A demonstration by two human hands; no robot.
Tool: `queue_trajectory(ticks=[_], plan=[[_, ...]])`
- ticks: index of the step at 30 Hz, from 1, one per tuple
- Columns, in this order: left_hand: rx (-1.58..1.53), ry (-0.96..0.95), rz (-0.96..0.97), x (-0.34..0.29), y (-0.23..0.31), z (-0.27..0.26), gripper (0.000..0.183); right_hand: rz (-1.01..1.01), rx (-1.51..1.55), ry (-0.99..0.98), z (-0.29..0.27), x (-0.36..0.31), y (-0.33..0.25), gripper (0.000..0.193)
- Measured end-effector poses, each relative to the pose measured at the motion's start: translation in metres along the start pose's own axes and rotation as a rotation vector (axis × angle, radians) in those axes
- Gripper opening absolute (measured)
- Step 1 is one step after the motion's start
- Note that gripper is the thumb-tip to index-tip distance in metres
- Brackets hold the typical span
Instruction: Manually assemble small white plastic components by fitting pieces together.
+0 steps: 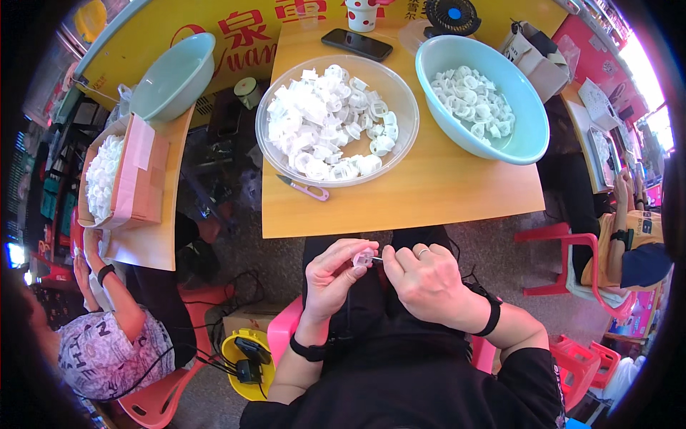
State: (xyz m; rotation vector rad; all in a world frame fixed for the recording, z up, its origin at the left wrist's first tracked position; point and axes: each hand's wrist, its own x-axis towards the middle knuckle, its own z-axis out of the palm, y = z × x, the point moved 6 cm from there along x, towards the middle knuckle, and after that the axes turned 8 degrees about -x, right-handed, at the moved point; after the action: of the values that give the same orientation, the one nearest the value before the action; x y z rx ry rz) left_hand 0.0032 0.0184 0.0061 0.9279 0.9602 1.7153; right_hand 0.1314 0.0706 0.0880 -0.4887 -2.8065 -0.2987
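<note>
My left hand (332,275) pinches a small translucent white plastic part (364,258) between thumb and fingers, above my lap. My right hand (427,279) is closed around a thin tool, its slim metal tip (377,260) touching or entering the part's right side. The tool's handle is hidden in my fist, so its kind does not show. In front of my hands, on the wooden table (400,207), stands a clear round tub (409,129) heaped with similar white parts (311,111). A light-blue basin (532,146) to its right holds more of them.
A small pink-handled knife (309,190) lies near the clear tub. Behind are a black phone (356,44), a spotted cup (362,16) and a small fan (453,14). On the left, a cardboard box (146,175) of parts and a basin (175,79) share another table. Two people sit either side.
</note>
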Motion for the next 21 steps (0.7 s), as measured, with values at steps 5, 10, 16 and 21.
queue_trajectory(ticks=[5,10,16,21], plan=[[-0.05,-0.004,0.012,0.0006,-0.0031,-0.0019,0.034,-0.026,-0.056,0.005,0.0023,0.0016,-0.0013,0.03],[-0.017,-0.021,0.013,-0.0018,-0.0024,-0.0009,0.034,-0.033,-0.076,-0.023,0.0009,0.0002,-0.0036,0.03],[0.048,-0.023,0.025,-0.0004,0.0024,0.0,0.034,-0.073,-0.07,-0.077,0.0029,0.0014,-0.0016,0.035],[0.157,-0.104,0.051,0.0023,0.0046,0.0014,0.035,-0.225,-0.229,-0.146,-0.0011,0.0071,-0.0089,0.017]])
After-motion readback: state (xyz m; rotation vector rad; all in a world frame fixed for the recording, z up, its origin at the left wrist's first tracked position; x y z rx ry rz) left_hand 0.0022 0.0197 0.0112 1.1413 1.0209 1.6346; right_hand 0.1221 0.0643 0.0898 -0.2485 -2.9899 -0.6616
